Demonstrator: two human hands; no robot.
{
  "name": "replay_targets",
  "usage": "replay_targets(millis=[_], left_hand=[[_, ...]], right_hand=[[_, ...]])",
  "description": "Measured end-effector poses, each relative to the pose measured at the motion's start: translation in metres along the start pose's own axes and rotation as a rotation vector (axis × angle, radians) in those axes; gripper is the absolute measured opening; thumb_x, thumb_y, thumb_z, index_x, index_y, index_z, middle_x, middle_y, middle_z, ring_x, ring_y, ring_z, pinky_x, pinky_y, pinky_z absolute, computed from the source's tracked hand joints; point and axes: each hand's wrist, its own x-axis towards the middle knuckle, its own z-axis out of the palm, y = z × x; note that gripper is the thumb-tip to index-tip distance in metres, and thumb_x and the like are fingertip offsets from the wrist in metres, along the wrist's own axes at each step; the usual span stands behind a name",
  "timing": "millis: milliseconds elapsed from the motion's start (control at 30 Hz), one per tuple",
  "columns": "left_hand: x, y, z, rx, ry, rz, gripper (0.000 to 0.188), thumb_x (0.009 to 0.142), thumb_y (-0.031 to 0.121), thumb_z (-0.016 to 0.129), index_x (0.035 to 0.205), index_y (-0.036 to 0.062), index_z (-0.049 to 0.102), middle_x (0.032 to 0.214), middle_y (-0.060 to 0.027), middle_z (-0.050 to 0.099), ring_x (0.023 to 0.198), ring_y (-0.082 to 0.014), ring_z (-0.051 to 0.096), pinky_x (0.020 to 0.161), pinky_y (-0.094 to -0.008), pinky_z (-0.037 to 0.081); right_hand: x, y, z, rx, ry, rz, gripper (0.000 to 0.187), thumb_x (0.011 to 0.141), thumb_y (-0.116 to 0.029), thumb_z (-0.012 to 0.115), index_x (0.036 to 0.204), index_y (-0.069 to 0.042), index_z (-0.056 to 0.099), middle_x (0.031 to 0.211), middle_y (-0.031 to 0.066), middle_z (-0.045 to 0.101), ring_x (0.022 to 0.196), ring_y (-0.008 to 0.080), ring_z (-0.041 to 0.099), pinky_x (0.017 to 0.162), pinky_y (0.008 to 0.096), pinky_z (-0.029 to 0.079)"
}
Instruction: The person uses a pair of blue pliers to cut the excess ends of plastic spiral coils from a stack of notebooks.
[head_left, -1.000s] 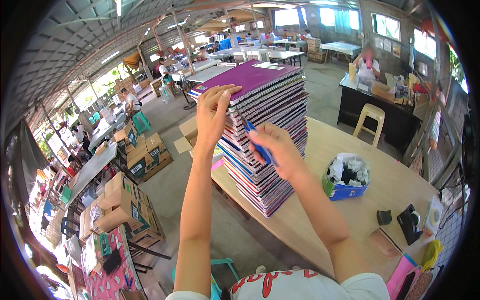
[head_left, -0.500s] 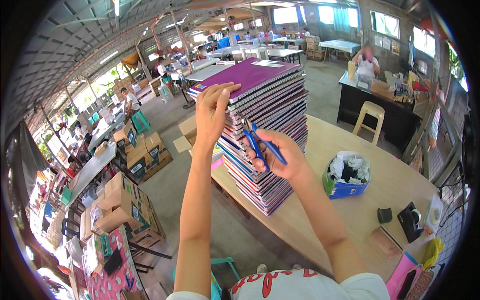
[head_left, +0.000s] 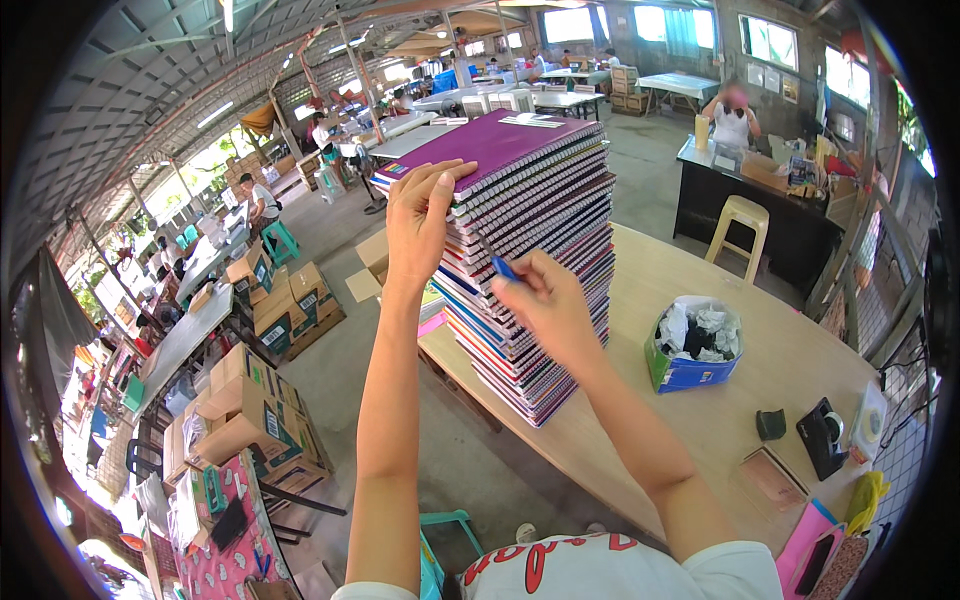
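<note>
I see a table [head_left: 790, 365] carrying a notebook stack [head_left: 560, 220] at left. Right of that sits a box [head_left: 698, 374]; nearer, a tape dispenser [head_left: 820, 442].

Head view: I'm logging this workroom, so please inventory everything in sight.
Table: one, pale wood, centre right
Spiral notebooks: one tall stack, purple cover on top, on the table
Open box: one, blue and green, on the table
Crumpled paper: several pieces, whitish, in the box
Tape dispenser: one, black, table's right end
Stool: one, cream, beyond the table
Desk: one, black front, upper right
Cardboard boxes: several, brown, left
Patterned cloth: one, pink, lower left
Other people: several, mixed clothing, background
Blue-handled tool: one, blue, in the right hand
Left hand: one, bare, on the stack's top corner
Right hand: one, bare, beside the stack
</note>
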Motion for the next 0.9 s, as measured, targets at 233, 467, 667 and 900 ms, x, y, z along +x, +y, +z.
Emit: replay_targets(millis=[233,467,667,900], left_hand=[[-0.001,-0.001,0.0,0.004,0.021,0.007,0.037,0.101,0.026,0.042,0.111,0.0099,0.074,0.118,-0.0071,0.069,0.119,-0.0281,0.051,0.108,-0.0402,0.033],[0.0,-0.001,0.001,-0.027,0.014,-0.03,0.038,0.101,0.026,0.042,0.111,0.0099,0.074,0.118,-0.0067,0.069,0.118,-0.0273,0.052,0.107,-0.0401,0.033],[0.001,-0.003,0.001,0.006,0.009,-0.015,0.038,0.101,0.027,0.042,0.111,0.0101,0.074,0.118,-0.007,0.069,0.118,-0.0278,0.051,0.108,-0.04,0.033],[-0.001,-0.002,0.001,0.008,0.009,-0.011,0.038,0.101,0.028,0.042,0.111,0.0103,0.074,0.118,-0.0069,0.069,0.118,-0.0278,0.051,0.107,-0.0401,0.034]], right_hand=[[-0.018,-0.001,0.008,-0.35,0.106,-0.015,0.039,0.083,-0.023,0.075,0.103,0.005,0.057,0.091,0.0151,0.062,0.077,0.0229,0.062,0.072,0.0349,0.051],[-0.015,0.011,0.008,-0.694,0.294,-0.418,0.038,0.082,-0.02,0.077,0.105,0.002,0.057,0.091,0.0144,0.06,0.073,0.0201,0.059,0.06,0.0309,0.046],[-0.012,0.009,-0.002,0.294,-0.034,0.297,0.029,0.086,-0.023,0.072,0.099,0.0,0.06,0.08,0.0077,0.059,0.063,0.0144,0.056,0.057,0.0274,0.043],[-0.028,0.017,0.013,-0.68,0.256,-0.365,0.041,0.079,-0.022,0.079,0.104,0.003,0.058,0.092,0.0134,0.057,0.078,0.0186,0.058,0.062,0.0301,0.046]])
